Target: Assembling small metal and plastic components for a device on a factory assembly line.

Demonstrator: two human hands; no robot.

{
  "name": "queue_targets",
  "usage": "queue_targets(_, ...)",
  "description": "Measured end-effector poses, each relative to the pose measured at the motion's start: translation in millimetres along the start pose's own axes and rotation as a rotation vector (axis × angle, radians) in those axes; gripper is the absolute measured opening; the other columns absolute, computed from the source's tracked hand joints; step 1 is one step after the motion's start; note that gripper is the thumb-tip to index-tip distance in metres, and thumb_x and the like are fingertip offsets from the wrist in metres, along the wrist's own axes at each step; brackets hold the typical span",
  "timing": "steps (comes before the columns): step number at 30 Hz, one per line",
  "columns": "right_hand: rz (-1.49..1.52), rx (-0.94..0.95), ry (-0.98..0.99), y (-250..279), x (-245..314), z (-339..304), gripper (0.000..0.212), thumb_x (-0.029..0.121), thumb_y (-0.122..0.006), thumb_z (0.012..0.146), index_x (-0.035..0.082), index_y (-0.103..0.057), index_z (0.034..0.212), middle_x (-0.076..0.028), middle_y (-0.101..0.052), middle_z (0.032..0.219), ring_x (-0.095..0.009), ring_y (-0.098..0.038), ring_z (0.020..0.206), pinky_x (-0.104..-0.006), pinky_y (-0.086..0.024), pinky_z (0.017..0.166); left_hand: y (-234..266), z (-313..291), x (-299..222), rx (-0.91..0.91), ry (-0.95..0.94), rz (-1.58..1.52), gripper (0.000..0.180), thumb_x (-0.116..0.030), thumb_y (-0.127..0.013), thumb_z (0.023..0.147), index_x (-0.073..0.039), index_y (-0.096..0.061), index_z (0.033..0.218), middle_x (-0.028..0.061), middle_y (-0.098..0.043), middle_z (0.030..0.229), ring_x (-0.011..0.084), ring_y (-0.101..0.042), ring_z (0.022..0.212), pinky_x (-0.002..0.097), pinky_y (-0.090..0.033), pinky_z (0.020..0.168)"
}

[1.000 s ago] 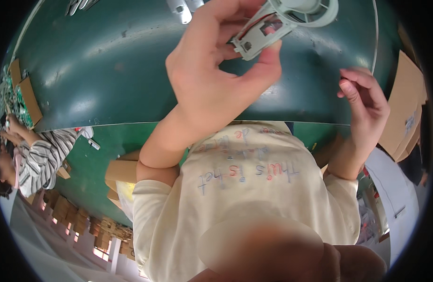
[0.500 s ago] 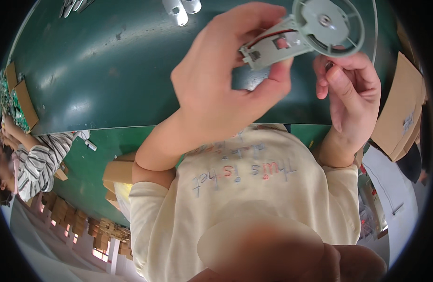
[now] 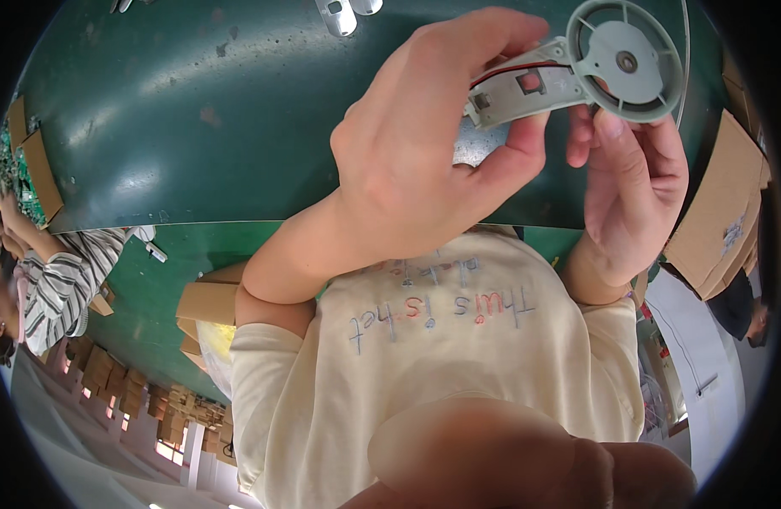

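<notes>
A pale grey-green plastic fan housing (image 3: 615, 47) is held up over the green table. It has a round, spoked ring with a disc and a metal centre. A red wire runs along its handle part (image 3: 539, 102). My left hand (image 3: 399, 153) grips the handle end, thumb below and fingers above and behind it. My right hand (image 3: 635, 182) is closed at the ring's lower edge, its thumb tip against or just below the rim. What lies between those fingertips is hidden by the thumb and ring.
White plastic shells (image 3: 336, 15) lie at the far side of the green tabletop (image 3: 195, 127). A cardboard box of green parts (image 3: 41, 178) stands at the left edge, near another person in a striped sleeve (image 3: 76, 280). At right is an open cardboard box (image 3: 717, 208).
Both hands and the fan housing have shifted slightly right in view. The right fingertips, which showed a small dark, shiny piece, have come up to the ring's lower edge.
</notes>
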State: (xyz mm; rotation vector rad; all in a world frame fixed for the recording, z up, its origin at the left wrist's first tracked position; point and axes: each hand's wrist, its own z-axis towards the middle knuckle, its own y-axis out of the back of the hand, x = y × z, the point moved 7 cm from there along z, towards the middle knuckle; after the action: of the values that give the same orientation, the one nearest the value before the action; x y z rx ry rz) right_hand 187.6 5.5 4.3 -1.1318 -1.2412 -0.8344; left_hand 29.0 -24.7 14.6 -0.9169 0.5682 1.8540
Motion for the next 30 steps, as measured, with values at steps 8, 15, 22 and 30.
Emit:
queue_targets(8, 0.084, -0.007, -0.102, 3, -7, 1, 0.023, 0.002, -0.045, 0.089, -0.008, -0.051, 0.109, -0.013, -0.058, 0.087, -0.02, -0.053, 0.075, -0.0285, -0.044, 0.061, 3, 2, -1, 0.003, -0.013, 0.02, 0.038, 0.004, -0.068, 0.06, 0.001, -0.058, 0.097, 0.0083, -0.062, 0.088, 0.0195, -0.063, 0.071, 0.0251, -0.051, 0.061)
queue_targets(15, -0.113, -0.024, 0.008, 7, -3, -2, 0.019, 0.0, -0.05, 0.087, -0.008, -0.052, 0.104, -0.014, -0.059, 0.088, -0.02, -0.054, 0.072, -0.0282, -0.044, 0.06, 0, 4, -2, 0.028, -0.029, 0.034, 0.038, 0.004, -0.068, 0.06, 0.001, -0.058, 0.097, 0.0083, -0.062, 0.089, 0.0196, -0.063, 0.071, 0.0251, -0.051, 0.061)
queue_targets(22, -0.123, -0.06, 0.034, 2, 3, -2, 0.019, -0.004, -0.055, 0.083, -0.009, -0.053, 0.102, -0.015, -0.062, 0.088, -0.019, -0.057, 0.071, -0.028, -0.045, 0.06, -2, 3, -3, 0.056, -0.031, 0.03, 0.039, 0.004, -0.068, 0.06, 0.001, -0.058, 0.097, 0.0084, -0.062, 0.089, 0.0196, -0.063, 0.072, 0.0252, -0.051, 0.061)
queue_targets(30, -0.047, -0.117, -0.017, 3, -1, 0, 0.019, -0.004, -0.053, 0.083, -0.009, -0.054, 0.101, -0.016, -0.061, 0.09, -0.02, -0.057, 0.071, -0.0284, -0.045, 0.062, -8, -1, -5, 0.064, -0.042, 0.062, 0.039, 0.004, -0.068, 0.06, 0.001, -0.058, 0.097, 0.0085, -0.062, 0.09, 0.0197, -0.063, 0.072, 0.0252, -0.051, 0.061)
